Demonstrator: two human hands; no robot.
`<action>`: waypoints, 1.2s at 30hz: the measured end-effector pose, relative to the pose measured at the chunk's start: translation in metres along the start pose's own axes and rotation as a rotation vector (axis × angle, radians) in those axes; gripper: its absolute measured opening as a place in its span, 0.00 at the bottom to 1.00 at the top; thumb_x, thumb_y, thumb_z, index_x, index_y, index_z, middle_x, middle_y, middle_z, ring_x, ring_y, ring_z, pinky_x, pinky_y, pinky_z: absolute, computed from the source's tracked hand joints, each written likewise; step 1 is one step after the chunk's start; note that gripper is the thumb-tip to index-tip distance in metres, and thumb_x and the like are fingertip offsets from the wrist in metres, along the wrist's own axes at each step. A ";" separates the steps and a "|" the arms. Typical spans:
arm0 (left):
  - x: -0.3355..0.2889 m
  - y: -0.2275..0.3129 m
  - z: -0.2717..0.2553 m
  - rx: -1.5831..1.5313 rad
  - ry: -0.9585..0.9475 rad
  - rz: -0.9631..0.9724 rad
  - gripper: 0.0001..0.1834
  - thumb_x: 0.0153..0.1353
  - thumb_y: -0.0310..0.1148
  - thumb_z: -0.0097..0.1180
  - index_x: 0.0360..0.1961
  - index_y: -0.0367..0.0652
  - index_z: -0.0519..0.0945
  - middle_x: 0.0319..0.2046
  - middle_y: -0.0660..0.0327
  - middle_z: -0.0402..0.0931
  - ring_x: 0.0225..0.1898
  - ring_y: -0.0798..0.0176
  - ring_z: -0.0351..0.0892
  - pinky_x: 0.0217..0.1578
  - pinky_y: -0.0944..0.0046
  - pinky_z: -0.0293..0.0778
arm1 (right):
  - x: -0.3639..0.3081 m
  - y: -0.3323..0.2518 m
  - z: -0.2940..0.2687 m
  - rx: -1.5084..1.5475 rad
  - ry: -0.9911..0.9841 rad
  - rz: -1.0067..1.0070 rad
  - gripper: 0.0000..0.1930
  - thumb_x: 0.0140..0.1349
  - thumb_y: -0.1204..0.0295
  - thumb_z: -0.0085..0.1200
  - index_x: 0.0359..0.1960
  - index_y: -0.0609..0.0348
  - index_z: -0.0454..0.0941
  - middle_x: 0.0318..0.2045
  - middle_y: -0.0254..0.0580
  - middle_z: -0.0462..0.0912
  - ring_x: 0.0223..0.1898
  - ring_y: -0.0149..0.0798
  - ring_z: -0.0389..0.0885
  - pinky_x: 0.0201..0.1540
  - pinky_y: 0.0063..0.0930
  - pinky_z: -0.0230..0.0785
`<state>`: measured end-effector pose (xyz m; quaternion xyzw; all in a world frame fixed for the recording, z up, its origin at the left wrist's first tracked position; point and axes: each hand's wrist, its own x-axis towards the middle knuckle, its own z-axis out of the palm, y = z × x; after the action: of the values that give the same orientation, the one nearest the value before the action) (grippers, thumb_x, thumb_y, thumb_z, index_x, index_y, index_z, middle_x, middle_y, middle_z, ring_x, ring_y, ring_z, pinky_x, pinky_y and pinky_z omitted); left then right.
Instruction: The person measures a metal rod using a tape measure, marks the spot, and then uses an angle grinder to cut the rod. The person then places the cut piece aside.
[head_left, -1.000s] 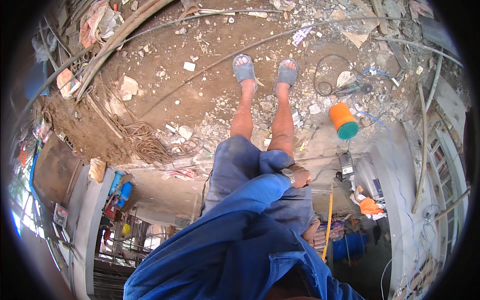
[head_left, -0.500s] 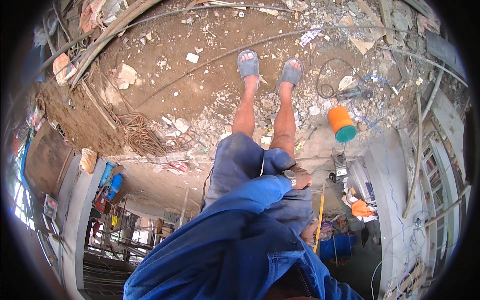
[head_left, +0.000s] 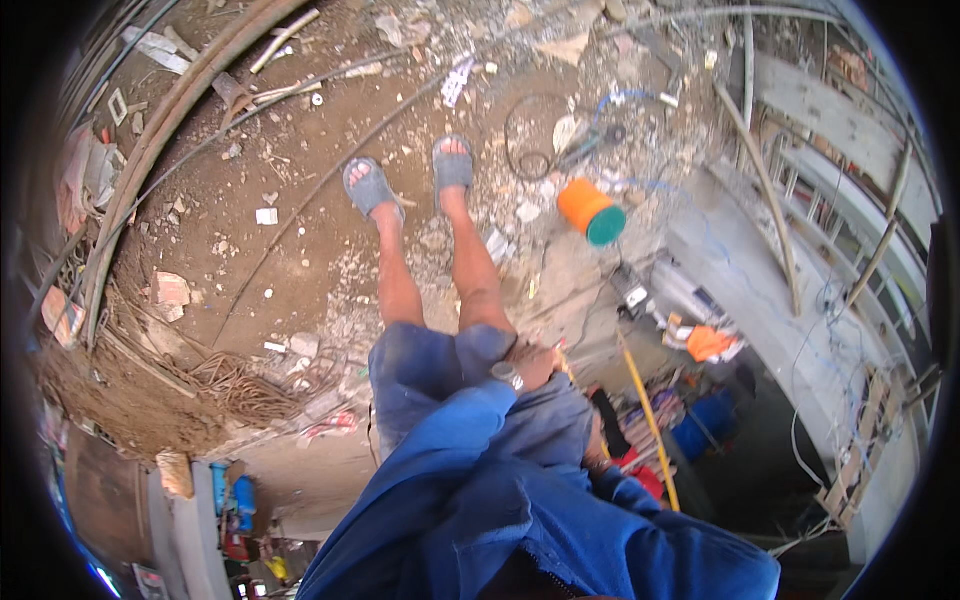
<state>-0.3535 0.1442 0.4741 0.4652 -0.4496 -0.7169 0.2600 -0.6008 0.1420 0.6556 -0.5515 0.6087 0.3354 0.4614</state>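
Head view: a thin yellow strip (head_left: 569, 367) lies just beside my left hand (head_left: 537, 364), along the right edge of my lap.
Left fingers: curled in; I cannot tell whether they grip the strip. A loose hold could let it slip sideways.
Right hand (head_left: 597, 446): mostly hidden beyond my thigh, its fingers unreadable.
Long yellow strip (head_left: 648, 420): straight and narrow, apart to my right; my sleeve swinging out could knock it.
Shorts (head_left: 420, 372): dusty blue cloth, whose folds could snag an end.
Orange container (head_left: 583, 206): round, green-ended, tipped over near the ground's right edge; a kick could roll it.
Ground (head_left: 235, 260): brown soil, jagged rubble; my open-toed sandals (head_left: 370, 188) could slide.
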 end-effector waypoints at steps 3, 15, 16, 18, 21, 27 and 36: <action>-0.001 -0.006 0.008 0.048 0.082 -0.046 0.12 0.58 0.32 0.52 0.38 0.54 0.86 0.40 0.60 0.85 0.50 0.56 0.80 0.65 0.43 0.57 | -0.023 -0.040 -0.005 0.292 0.041 0.050 0.26 0.62 0.60 0.61 0.57 0.60 0.74 0.51 0.43 0.82 0.52 0.39 0.81 0.57 0.38 0.73; -0.005 -0.003 -0.020 0.134 -0.002 -0.078 0.12 0.59 0.32 0.52 0.41 0.52 0.86 0.39 0.56 0.85 0.48 0.55 0.81 0.58 0.49 0.64 | -0.078 -0.055 -0.048 1.136 -0.264 0.437 0.39 0.57 0.78 0.64 0.72 0.60 0.61 0.67 0.38 0.71 0.68 0.36 0.66 0.69 0.34 0.59; -0.009 -0.006 -0.022 0.099 -0.011 -0.084 0.13 0.59 0.32 0.52 0.42 0.52 0.86 0.40 0.56 0.85 0.49 0.54 0.81 0.58 0.50 0.65 | -0.081 -0.051 -0.062 1.032 -0.310 0.409 0.39 0.58 0.76 0.64 0.72 0.57 0.61 0.66 0.38 0.71 0.64 0.36 0.71 0.65 0.38 0.65; -0.017 0.001 -0.037 0.025 0.032 -0.025 0.14 0.59 0.31 0.53 0.45 0.47 0.84 0.43 0.53 0.83 0.52 0.50 0.79 0.58 0.50 0.66 | -0.092 -0.039 -0.067 0.930 -0.073 0.678 0.36 0.61 0.74 0.63 0.72 0.52 0.63 0.61 0.36 0.75 0.56 0.33 0.77 0.57 0.39 0.73; -0.030 0.006 -0.057 -0.143 0.187 0.081 0.18 0.56 0.29 0.57 0.49 0.44 0.80 0.49 0.49 0.80 0.54 0.45 0.76 0.58 0.50 0.69 | -0.060 -0.020 -0.046 0.981 0.249 0.496 0.31 0.63 0.69 0.63 0.68 0.51 0.67 0.53 0.30 0.80 0.47 0.27 0.81 0.41 0.23 0.75; -0.054 -0.007 -0.159 -0.606 0.311 -0.230 0.27 0.66 0.36 0.56 0.65 0.41 0.69 0.59 0.58 0.72 0.59 0.59 0.74 0.60 0.59 0.70 | 0.061 -0.178 -0.022 0.882 0.295 -0.081 0.40 0.57 0.68 0.69 0.67 0.71 0.62 0.59 0.48 0.76 0.58 0.40 0.78 0.64 0.32 0.68; -0.096 -0.030 -0.199 -1.115 0.247 -0.285 0.38 0.61 0.52 0.63 0.64 0.38 0.68 0.55 0.53 0.76 0.54 0.55 0.81 0.57 0.55 0.78 | 0.147 -0.277 0.056 0.579 0.215 -0.580 0.37 0.54 0.62 0.70 0.64 0.65 0.70 0.53 0.57 0.80 0.51 0.42 0.84 0.53 0.37 0.75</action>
<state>-0.1318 0.1533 0.4568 0.3939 0.0960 -0.8135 0.4168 -0.3131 0.0944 0.5273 -0.5794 0.5418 -0.0526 0.6066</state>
